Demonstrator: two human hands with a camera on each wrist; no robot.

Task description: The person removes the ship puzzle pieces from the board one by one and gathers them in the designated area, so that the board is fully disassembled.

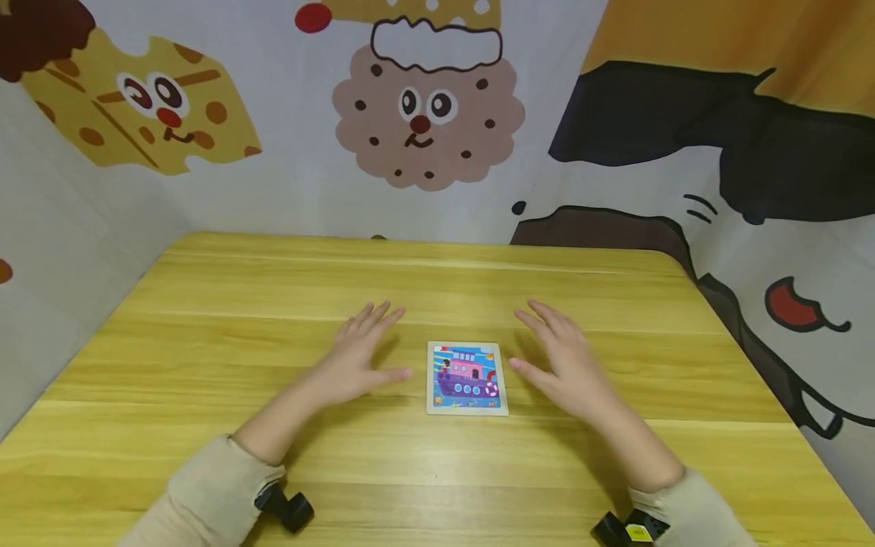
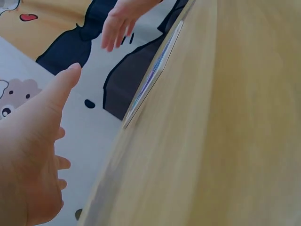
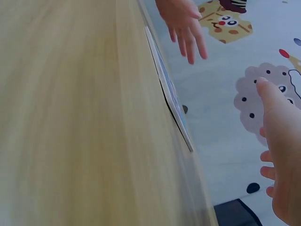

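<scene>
A small square picture puzzle with a pale border lies flat on the wooden table, showing a pink and purple ship on blue water. To its left, my left hand hovers above the tabletop with fingers spread and nothing held. My right hand is on the other side, its fingers likewise extended and its thumb pointing at the square's right edge. Seen from the left wrist, the square is a thin slab, edge-on. The right wrist view shows the same slab with the left hand beyond it.
The light wood table reaches back to a white curtain printed with cartoon food and a large animal face. A small black device sits at each sleeve cuff, one on the left wrist and one on the right wrist.
</scene>
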